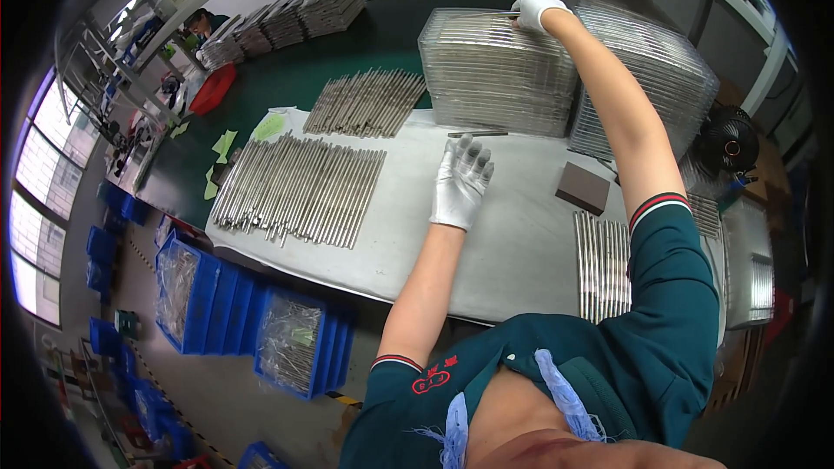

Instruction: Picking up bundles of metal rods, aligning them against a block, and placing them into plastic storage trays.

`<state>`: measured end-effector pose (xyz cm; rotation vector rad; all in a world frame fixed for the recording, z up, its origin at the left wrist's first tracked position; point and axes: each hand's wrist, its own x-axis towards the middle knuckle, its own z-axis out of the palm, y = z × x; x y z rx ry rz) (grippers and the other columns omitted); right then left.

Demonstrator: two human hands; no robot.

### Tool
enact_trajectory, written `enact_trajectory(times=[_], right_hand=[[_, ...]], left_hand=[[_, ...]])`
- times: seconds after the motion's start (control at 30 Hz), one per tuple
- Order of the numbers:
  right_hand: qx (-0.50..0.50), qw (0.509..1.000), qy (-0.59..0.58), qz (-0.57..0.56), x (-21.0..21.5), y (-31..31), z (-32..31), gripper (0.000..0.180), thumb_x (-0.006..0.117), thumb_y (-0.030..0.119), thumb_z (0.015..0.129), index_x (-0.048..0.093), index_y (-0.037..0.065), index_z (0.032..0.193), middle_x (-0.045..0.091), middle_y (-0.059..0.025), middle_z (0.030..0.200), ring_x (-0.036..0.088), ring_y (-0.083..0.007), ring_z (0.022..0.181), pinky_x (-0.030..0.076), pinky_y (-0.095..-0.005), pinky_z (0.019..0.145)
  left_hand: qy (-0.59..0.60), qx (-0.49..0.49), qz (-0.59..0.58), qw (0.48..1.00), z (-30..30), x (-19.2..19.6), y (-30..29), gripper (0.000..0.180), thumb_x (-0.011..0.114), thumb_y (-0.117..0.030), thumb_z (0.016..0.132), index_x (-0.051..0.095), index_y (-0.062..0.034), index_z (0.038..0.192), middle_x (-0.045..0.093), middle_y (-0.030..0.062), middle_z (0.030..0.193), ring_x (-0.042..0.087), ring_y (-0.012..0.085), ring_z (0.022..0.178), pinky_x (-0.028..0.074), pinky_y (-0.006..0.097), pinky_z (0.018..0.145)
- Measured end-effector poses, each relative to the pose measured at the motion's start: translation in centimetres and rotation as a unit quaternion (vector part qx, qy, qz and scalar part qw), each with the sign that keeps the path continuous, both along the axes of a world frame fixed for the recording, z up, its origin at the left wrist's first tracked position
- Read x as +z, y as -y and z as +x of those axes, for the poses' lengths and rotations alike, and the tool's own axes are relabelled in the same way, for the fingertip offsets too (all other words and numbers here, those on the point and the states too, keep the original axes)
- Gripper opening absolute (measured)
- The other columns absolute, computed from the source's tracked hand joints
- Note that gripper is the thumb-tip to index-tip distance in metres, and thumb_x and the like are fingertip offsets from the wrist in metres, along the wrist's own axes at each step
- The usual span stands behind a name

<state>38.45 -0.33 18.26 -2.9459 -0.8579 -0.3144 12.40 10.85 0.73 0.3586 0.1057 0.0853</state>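
Observation:
My left hand (462, 182), in a white glove with greyed fingertips, is over the white-covered table with its fingers loosely spread and nothing in them. Just beyond the fingertips lies a short dark metal rod (491, 133). My right hand (539, 12), gloved too, reaches to the top of a tall stack of clear plastic trays (495, 78). Its fingers are closed at the end of a thin metal rod (497, 16) on the top tray; the grip is partly hidden. Left of my left hand lie a wide row of shiny metal rods (300, 191) and a farther, duller batch (365, 102).
A second tray stack (643, 78) stands at the far right, beside a black fan (730, 143). Nearer are a brown block (582, 188) and more rods (601, 265). Blue bins (195, 295) stand below the table's left edge. Another person (204, 24) is at the far left.

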Motion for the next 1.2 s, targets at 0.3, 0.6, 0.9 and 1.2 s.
enact_trajectory(times=[0.3,0.6,0.9,1.2], right_hand=[[-0.013,0.995,0.081,-0.051,0.5,-0.7,-0.6,0.035,0.063,0.023,0.073,0.058,0.012,0.106,0.060,-0.0105,0.099,0.056,-0.0274,0.093,0.044,-0.0340,0.080],[0.241,0.963,-0.068,0.097,-2.9,5.8,-18.5,0.042,0.058,0.033,0.077,0.052,0.011,0.113,0.052,-0.0101,0.114,0.053,-0.0266,0.099,0.043,-0.0330,0.085],[0.086,0.991,-0.094,-0.031,-12.5,14.9,-22.8,0.053,0.059,0.028,0.075,0.044,0.010,0.122,0.042,-0.0104,0.126,0.046,-0.0307,0.108,0.037,-0.0364,0.092],[-0.127,0.991,-0.031,0.039,-11.0,24.5,-24.2,0.049,0.062,0.025,0.071,0.050,0.008,0.115,0.043,-0.0133,0.124,0.046,-0.0312,0.107,0.038,-0.0368,0.090]], left_hand=[[-0.007,-0.002,0.018,1.000,0.4,-0.5,0.1,0.033,0.052,-0.038,0.083,0.053,-0.0108,0.102,0.053,0.0009,0.089,0.054,0.0152,0.082,0.048,0.030,0.073],[-0.001,0.009,0.046,0.999,0.7,-1.4,-0.5,0.032,0.052,-0.036,0.084,0.052,-0.0094,0.102,0.054,0.0022,0.089,0.055,0.0164,0.082,0.048,0.030,0.073],[-0.025,0.051,0.184,0.981,1.3,-3.3,-0.6,0.041,0.054,-0.040,0.081,0.047,-0.0075,0.106,0.053,0.0067,0.091,0.055,0.0191,0.083,0.047,0.030,0.073],[0.040,0.029,0.535,0.843,-1.4,-4.0,3.6,0.044,0.056,-0.032,0.082,0.050,0.0003,0.111,0.058,0.0140,0.096,0.058,0.0209,0.087,0.046,0.029,0.078]])
